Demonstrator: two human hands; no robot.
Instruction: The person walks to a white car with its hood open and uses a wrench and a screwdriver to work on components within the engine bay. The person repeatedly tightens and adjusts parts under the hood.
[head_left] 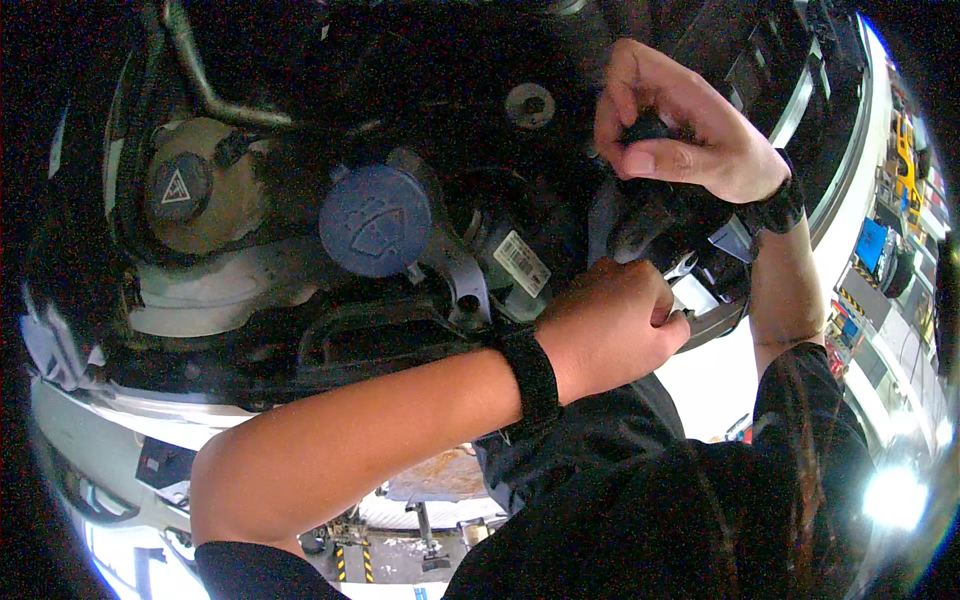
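Observation:
I look down into a car's engine bay. My right hand (680, 125) is closed around a black knob-like part (650, 128) near the bay's right side, thumb across its front. My left hand (612, 322) reaches in from the lower left with fingers curled, pressed against dark parts just below; what it grips is hidden. Both wrists wear black bands. Between the hands sits a black housing (650, 215).
A blue washer-fluid cap (375, 220) sits left of centre. Further left is a pale coolant tank with a black warning cap (180, 187). A white labelled part (522, 263) lies near my left hand. The white car body rim (845, 180) curves at right; workshop floor lies below.

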